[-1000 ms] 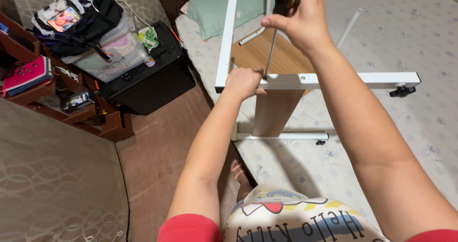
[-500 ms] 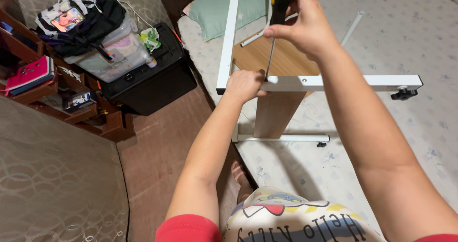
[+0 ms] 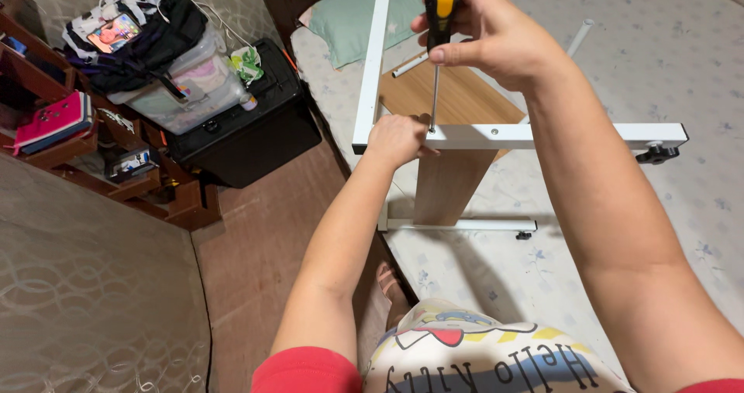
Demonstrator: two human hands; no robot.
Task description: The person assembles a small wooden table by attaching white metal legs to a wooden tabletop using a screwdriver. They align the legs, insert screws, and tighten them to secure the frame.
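White-painted square steel tube forms the table frame [image 3: 496, 136], which lies on the patterned mattress [image 3: 666, 67] with one smooth wooden panel [image 3: 453, 149]. One right hand [image 3: 496, 40] grips a yellow-and-black screwdriver [image 3: 439, 29], its thin shaft upright and tip on the crossbar. One left hand [image 3: 395, 139] clasps the frame corner.

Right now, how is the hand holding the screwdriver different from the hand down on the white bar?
The right hand is raised high, while the left hand sits low on the white metal bar. The right hand wraps its fingers round the yellow and black screwdriver, held upright; the left hand is curled against the bar beside the screwdriver's tip. Both are bare and reach over the same white frame.
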